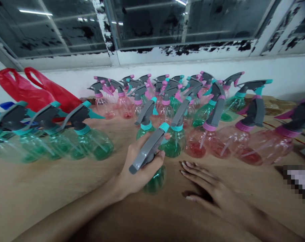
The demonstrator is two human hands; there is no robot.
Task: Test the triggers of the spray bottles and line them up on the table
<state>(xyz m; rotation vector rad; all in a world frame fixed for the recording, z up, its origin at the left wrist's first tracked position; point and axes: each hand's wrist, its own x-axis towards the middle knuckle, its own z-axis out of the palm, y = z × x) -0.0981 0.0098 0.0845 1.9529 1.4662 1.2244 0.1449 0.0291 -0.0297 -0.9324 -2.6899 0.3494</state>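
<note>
One clear-green plastic spray bottle [155, 179], grey trigger head w/ turquoise nozzle, at ctr. of frame. L hand [136, 181] wrapped round its neck & head; grip closed on it. Whether base touches tabletop: can't tell.

R hand [218, 191], lower right of ctr.: empty, palm down, fingers extended, grip released, near the held btl. but apart.

Stock, standing on pale brown wooden tabletop [67, 181]:
- Left side: row of green-tinted btls. [99, 146], turquoise collars, qty. 4 at least.
- Just behind the held btl.: 2 more green btls. [176, 144], same heads.
- Right of ctr.: 3 clear pink btls. [253, 148], pink collars, grey heads.
- Upper ctr.: mixed pink & green cluster [165, 109], close-packed; exact qty. unclear, overlapping.

Progress, as judged: all btls. seen clearly have heads on, liquid or tint pooled low (can't tell which). 1 in hand, rest standing; which are finished & which left, can't tell.

Misc.: red plastic bag [33, 94], upper left; dark window w/ peeling white frame, top of frame.
</note>
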